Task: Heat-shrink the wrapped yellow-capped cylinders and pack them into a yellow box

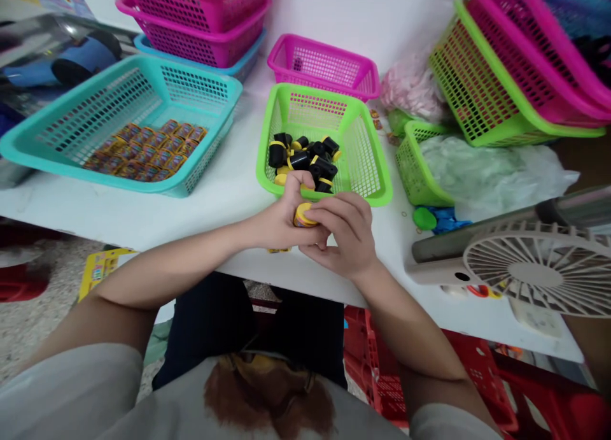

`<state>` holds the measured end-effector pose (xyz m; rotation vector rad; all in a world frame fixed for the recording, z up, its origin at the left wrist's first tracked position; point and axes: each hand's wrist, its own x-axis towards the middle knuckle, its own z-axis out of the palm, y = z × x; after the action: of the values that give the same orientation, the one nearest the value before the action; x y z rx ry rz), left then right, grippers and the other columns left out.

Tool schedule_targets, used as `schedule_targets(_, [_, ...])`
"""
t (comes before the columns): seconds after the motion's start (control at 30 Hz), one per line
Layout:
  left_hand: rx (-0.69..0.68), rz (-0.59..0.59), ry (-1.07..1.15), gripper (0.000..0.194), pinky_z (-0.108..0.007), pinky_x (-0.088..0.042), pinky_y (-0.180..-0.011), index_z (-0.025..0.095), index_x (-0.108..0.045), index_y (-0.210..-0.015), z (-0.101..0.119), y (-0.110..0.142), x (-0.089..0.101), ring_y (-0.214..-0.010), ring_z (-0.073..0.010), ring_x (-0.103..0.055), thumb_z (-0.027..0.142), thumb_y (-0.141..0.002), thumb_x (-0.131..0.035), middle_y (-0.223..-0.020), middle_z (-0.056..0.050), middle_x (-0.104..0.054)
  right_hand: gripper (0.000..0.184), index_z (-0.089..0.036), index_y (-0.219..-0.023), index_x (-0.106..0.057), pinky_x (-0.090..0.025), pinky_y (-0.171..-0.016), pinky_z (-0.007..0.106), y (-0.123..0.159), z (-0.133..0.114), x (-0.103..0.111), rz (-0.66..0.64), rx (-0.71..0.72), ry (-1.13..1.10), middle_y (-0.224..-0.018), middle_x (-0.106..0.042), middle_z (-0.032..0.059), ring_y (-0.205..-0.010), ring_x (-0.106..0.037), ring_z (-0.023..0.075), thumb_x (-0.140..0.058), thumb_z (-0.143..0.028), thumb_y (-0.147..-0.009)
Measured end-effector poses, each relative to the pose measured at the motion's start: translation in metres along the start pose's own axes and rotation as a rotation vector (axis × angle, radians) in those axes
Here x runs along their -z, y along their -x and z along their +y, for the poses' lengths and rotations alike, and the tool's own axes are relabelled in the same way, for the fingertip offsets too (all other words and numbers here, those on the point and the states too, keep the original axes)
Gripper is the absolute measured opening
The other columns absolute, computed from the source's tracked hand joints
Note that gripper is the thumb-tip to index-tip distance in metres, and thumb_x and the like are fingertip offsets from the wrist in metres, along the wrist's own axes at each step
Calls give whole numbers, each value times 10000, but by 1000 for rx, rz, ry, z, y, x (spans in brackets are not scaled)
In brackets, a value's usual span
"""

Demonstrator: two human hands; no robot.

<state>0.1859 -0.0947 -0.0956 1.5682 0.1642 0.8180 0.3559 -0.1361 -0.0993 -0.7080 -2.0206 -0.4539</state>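
Yellow disc point(304, 214), clamped btwn fingers of our L hand point(281, 221) & R hand point(351, 233), might slip twd green basket point(363, 134), 12 o'clock, if our pinch loosens.

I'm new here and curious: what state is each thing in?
Left hand, curled around yellow round piece
Right hand, fingers touching it
Central lime-green basket, upright, partly filled
Turquoise basket, upright, partly filled
Rear-left magenta baskets, stacked
Plastic bag, crumpled
Fan, on or off unclear
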Motion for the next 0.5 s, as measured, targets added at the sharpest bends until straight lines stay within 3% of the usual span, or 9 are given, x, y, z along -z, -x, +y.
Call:
schedule_targets(0.17, [-25,17,-30,562,-128,-352,-482,306,-225,-1050,-5,2,0,-441,-39,-495,128,-832,-711,-614,203,-422,331,-207,-1228,-622,-486,-1007,408,2,2,0,12,89,31,-1097,-666,67,-1112,-564,210,-720,-311,-929])
schedule_targets(0.3, [-4,-15,-99,534,-152,-374,-514,300,-243,-1076,1,0,5,-504,-45,-504,172,-860,-715,-697,163,-465,269,-217,-1220,-610,-502,-1036,413,2,2,0,11,69,22,-1092,-672,68,-1119,-600,206,-665,-319,-976])
schedule_targets(0.4, [-39,105,-305,526,-187,-456,-600,275,-317,-1054,15,-1,5,-731,-87,-612,230,-820,-786,-931,48,-571,335,-217,-1301,-587,-520,-1011,399,3,5,2,27,49,25,-1108,-659,74,-1118,-617,203,-653,-291,-981])
schedule_targets(0.5, [7,240,-531,414,-218,-508,-646,231,-440,-1009,40,3,5,-813,-111,-612,300,-838,-811,-998,5,-578,576,-255,-1436,-538,-526,-1002,391,4,12,6,59,13,91,-1166,-645,76,-1127,-612,209,-757,-276,-903])
